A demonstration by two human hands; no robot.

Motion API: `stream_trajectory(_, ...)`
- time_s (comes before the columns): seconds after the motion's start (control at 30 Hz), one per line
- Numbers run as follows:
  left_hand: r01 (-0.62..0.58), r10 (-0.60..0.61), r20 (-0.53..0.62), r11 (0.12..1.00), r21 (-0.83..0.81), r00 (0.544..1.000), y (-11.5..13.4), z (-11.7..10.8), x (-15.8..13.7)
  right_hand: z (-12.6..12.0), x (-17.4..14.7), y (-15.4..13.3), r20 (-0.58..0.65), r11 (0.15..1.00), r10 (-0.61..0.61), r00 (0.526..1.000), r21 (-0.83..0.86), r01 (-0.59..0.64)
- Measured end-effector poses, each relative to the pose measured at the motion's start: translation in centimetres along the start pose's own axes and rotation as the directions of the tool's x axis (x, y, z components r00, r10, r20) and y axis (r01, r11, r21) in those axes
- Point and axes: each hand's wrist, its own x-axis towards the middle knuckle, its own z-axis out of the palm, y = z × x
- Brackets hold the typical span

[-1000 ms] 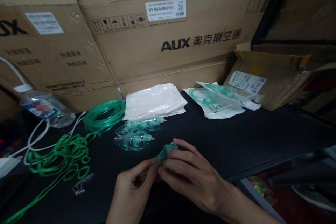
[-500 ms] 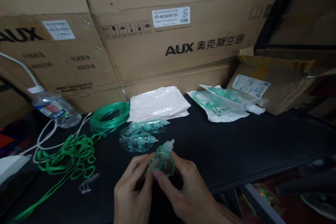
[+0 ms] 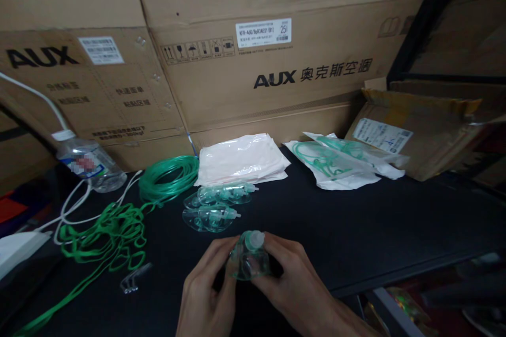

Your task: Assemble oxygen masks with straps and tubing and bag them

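Observation:
Between my two hands is a clear green oxygen mask (image 3: 251,260), its whitish connector facing up and toward the far side. My left hand (image 3: 211,279) grips the mask's left edge, fingers curled. On the other side my right hand (image 3: 290,274) is closed on its right edge; some fingertips are hidden behind the mask. Just beyond the hands, more clear green masks (image 3: 209,218) lie in two rows on the black table (image 3: 336,237). Behind those rests a stack of white plastic packets (image 3: 243,160).
Coiled green tubing (image 3: 168,179), a tangle of green elastic cord (image 3: 108,231) and small clear pieces (image 3: 132,279) lie left. A plastic bottle (image 3: 90,160) stands by white cables. Packaged tubing (image 3: 332,163) and an open carton (image 3: 419,137) sit right. Large cartons (image 3: 276,100) wall the back.
The mask has turned in my hands: its connector, which pointed up and away, now faces more toward me. Both hands stay on it. The view has shifted slightly.

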Motion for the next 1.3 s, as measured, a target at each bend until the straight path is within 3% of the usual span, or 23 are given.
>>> stream_trajectory(0.23,0.056,-0.056,0.01,0.995,-0.08,0.998,0.0,0.1,0.1,-0.6,-0.4,-0.6,0.001,1.0,-0.015,1.0,0.01,0.015)
stream_trajectory(0.37,0.114,-0.116,-0.008,0.986,-0.122,0.993,1.3,0.4,0.3,-1.4,-1.1,0.2,-0.002,0.984,0.03,1.0,0.174,-0.029)
stream_trajectory(0.47,0.099,-0.086,0.101,0.986,-0.132,0.991,2.1,0.6,0.4,-2.0,-1.1,1.2,0.076,0.96,0.029,0.997,0.275,-0.049)
stream_trajectory(0.57,0.072,-0.049,0.18,0.989,-0.126,0.983,2.8,0.8,0.5,-2.4,-1.0,1.4,0.169,0.923,0.109,0.98,0.348,-0.163)
stream_trajectory(0.7,0.095,-0.097,0.119,0.995,0.02,0.988,3.2,-0.8,0.3,-2.7,-0.9,0.9,0.171,0.859,0.211,0.963,0.438,-0.266)
stream_trajectory(0.8,0.064,-0.057,-0.041,0.978,0.2,0.998,2.2,-4.5,-0.1,-2.8,-0.7,0.8,0.183,0.823,0.214,0.96,0.496,-0.278)
stream_trajectory(0.93,0.127,0.063,-0.357,0.865,0.485,0.932,-0.4,-11.2,0.1,-2.7,-0.4,0.8,0.216,0.771,0.184,0.959,0.574,-0.277)
stream_trajectory(1.0,0.24,0.069,-0.415,0.725,0.646,0.907,-1.6,-13.7,0.9,-2.7,-0.3,0.7,0.23,0.762,0.179,0.956,0.582,-0.283)
stream_trajectory(1.1,0.301,0.04,-0.366,0.491,0.818,0.93,-2.6,-15.2,2.6,-2.8,-0.3,0.6,0.252,0.756,0.167,0.953,0.588,-0.287)
stream_trajectory(1.17,0.276,0.026,-0.312,0.398,0.875,0.95,-2.8,-15.1,3.6,-2.8,-0.4,0.6,0.262,0.749,0.158,0.952,0.597,-0.288)
stream_trajectory(1.3,0.296,-0.101,-0.279,0.387,0.873,0.955,-3.4,-14.7,4.9,-2.9,-0.4,0.6,0.289,0.741,0.158,0.944,0.598,-0.307)
